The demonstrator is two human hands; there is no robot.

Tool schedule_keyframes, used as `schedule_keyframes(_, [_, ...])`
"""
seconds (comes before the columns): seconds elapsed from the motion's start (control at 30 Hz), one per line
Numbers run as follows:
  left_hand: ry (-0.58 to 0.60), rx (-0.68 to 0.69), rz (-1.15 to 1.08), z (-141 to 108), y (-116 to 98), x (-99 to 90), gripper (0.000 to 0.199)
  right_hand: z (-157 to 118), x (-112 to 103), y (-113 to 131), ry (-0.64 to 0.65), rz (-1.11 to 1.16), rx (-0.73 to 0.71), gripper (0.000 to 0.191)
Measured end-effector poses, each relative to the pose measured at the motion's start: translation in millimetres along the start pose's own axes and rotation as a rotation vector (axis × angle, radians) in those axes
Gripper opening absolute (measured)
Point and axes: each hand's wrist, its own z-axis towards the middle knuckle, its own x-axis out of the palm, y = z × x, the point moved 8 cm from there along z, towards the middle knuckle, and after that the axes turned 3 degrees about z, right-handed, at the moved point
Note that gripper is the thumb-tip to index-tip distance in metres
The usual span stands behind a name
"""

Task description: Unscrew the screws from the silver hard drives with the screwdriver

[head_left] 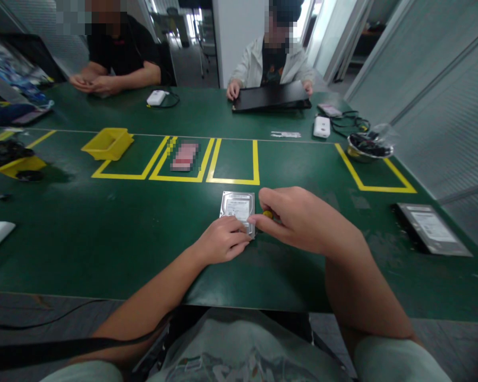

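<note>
Silver drive [237,204] lies flat, probably steadied by the left hand [225,239], fingers slightly spread; right hand [298,220] pinches a yellow object [267,214].

The view comes from 1 camera worn on the person's head, above the near edge of the green desk [103,239], facing forward and down. The wearer's shirt [242,350] shows very close along the bottom, short of that edge, which runs out of view at both sides. The left hand [223,241] and right hand [302,220] are near, around mid-view. Well beyond lies the far edge, with 2 people [123,69] facing back across it; the far right corner also shows.
</note>
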Motion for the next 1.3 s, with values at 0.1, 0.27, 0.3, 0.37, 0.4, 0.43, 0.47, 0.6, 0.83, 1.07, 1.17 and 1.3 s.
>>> schedule_keyframes(0.1, [0.004, -0.004, -0.008, -1, 1, 1.0, 0.017, 1, 0, 1, -0.040, -0.091, 0.013, 0.027])
schedule_keyframes(0.27, [0.007, -0.023, -0.033, -1, 2, 1.1, 0.016, 3, 0, 2, -0.061, -0.251, 0.081, 0.035])
schedule_keyframes(0.3, [0.007, -0.026, -0.032, -1, 3, 1.2, 0.016, 4, 0, 3, -0.061, -0.275, 0.096, 0.037])
schedule_keyframes(0.37, [0.006, -0.029, -0.023, -1, 2, 1.6, 0.016, 4, 3, 6, -0.051, -0.308, 0.113, 0.038])
schedule_keyframes(0.4, [0.006, -0.030, -0.016, -2, 2, 1.6, 0.017, 4, 5, 7, -0.041, -0.315, 0.112, 0.038])
schedule_keyframes(0.43, [0.004, -0.032, -0.010, -2, 2, 1.4, 0.017, 4, 7, 9, -0.030, -0.317, 0.106, 0.037])
schedule_keyframes(0.47, [0.001, -0.033, -0.004, -1, 2, 0.9, 0.017, 4, 9, 10, -0.018, -0.314, 0.095, 0.036])
schedule_keyframes(0.6, [0.014, -0.034, -0.002, 0, 0, -1.1, 0.019, 2, 14, 13, 0.014, -0.246, 0.029, 0.030])
schedule_keyframes(0.83, [0.021, -0.030, 0.016, -1, -2, -3.3, 0.018, -6, 9, 13, 0.032, -0.108, -0.067, 0.016])
schedule_keyframes(1.07, [0.021, -0.024, 0.016, -1, -2, -4.1, 0.019, -10, 3, 16, 0.064, 0.068, -0.164, 0.025])
schedule_keyframes(1.17, [0.026, -0.022, 0.019, -1, -3, -4.3, 0.019, -12, -1, 16, 0.058, 0.126, -0.180, 0.021])
schedule_keyframes(1.3, [0.031, -0.025, 0.027, -2, -3, -4.4, 0.019, -15, -4, 16, 0.035, 0.151, -0.197, 0.030])
